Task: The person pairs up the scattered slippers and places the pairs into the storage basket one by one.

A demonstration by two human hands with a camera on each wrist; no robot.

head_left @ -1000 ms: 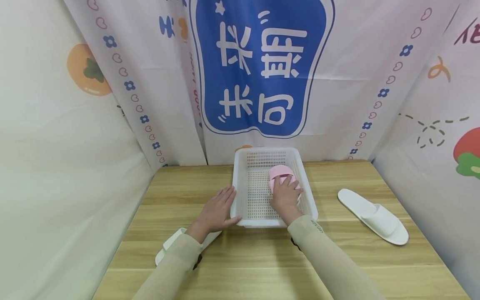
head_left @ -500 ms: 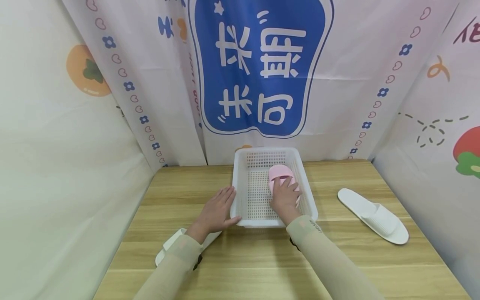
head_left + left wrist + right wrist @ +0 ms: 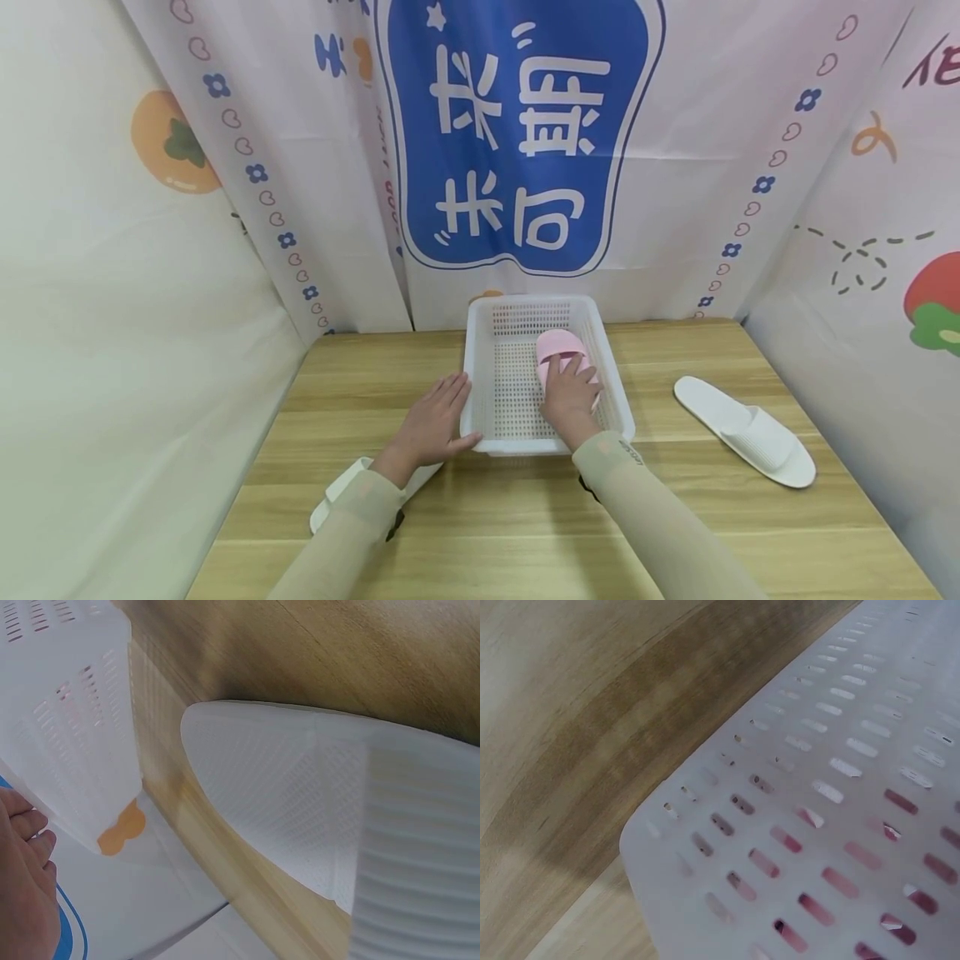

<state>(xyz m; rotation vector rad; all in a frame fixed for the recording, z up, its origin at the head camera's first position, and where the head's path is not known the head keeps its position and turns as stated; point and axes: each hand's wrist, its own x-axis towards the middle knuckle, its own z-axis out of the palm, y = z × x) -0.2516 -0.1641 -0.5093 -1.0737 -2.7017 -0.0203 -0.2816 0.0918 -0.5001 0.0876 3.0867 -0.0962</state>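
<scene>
A white plastic basket [image 3: 480,400] with slotted walls stands at the back middle of the table. My left hand [image 3: 431,421] rests on its left rim near the front corner, fingers straight. Inside the basket, on the right side, lies a pink slipper [image 3: 558,342], toe toward the back. My right hand [image 3: 570,398] lies over it with fingers spread; the thumb is hidden. Pink shows through the basket's slots [image 3: 787,838] in the right wrist view. A white slipper [image 3: 262,772] lies below my left forearm, partly covered by it in the head view.
Another white slipper [image 3: 765,442] lies slantwise on the right of the wooden table [image 3: 517,533]. Printed cloth [image 3: 675,208] hangs behind the basket and along both sides of the table.
Both hands, the basket and the slippers keep practically the same places. Only the head view shifts very slightly.
</scene>
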